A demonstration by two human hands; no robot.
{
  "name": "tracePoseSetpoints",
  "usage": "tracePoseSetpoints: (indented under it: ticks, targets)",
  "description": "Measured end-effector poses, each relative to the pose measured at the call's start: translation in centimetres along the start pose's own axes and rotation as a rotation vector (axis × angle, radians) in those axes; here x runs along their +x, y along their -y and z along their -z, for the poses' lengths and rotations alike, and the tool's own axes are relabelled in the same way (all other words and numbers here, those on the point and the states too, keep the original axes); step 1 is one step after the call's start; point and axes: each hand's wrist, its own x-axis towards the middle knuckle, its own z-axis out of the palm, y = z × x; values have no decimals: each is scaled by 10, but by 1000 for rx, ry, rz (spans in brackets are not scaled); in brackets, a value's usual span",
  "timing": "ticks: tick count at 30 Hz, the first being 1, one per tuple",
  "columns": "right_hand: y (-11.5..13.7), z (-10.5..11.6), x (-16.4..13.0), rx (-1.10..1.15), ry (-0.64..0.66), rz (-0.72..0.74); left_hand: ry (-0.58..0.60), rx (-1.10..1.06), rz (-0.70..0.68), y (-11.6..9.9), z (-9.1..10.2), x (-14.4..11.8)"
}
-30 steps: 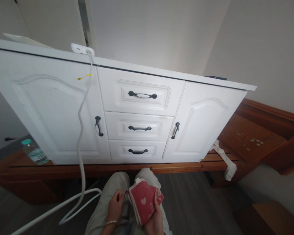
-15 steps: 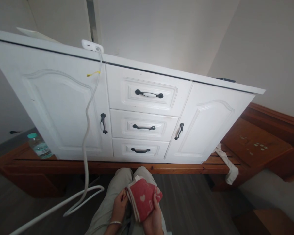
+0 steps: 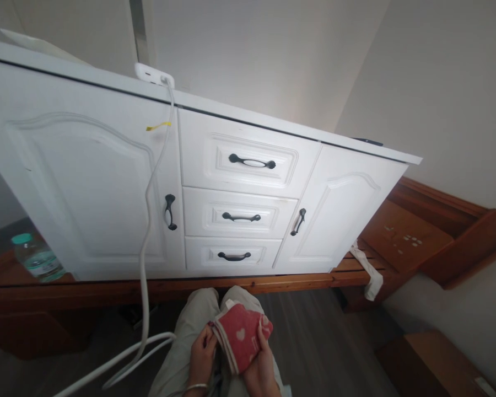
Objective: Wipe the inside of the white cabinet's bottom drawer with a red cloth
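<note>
Over my lap is a folded red cloth with pale hearts and a cream edge, looking like a small towel. My left hand pinches its left edge between thumb and fingers. On the other side, my right hand grips the cloth, thumb on top and the remaining fingers hidden beneath it. A white tag sticks up at the cloth's upper edge. Below it lie my knees in light trousers.
Ahead stands a white cabinet on a wooden bench. A power strip sits on top, its white cable hanging down at the left. A bottle, a white cloth and a cardboard box are around.
The camera view has shifted slightly, so the cabinet and bottle appear further left. Both hands keep hold of the red cloth, with hardly any movement.
</note>
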Motion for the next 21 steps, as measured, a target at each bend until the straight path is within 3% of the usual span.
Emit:
tracePoseSetpoints:
  ticks: [9, 16, 21]
  targets:
    - [-15, -31, -9, 53, -128, 137, 54, -106, 63, 13, 25, 14]
    - [-24, -73, -11, 31, -73, 169, 28, -134, 28, 5, 29, 18]
    - [-47, -79, -8, -63, -19, 118, 39, -143, 99, -3, 37, 24]
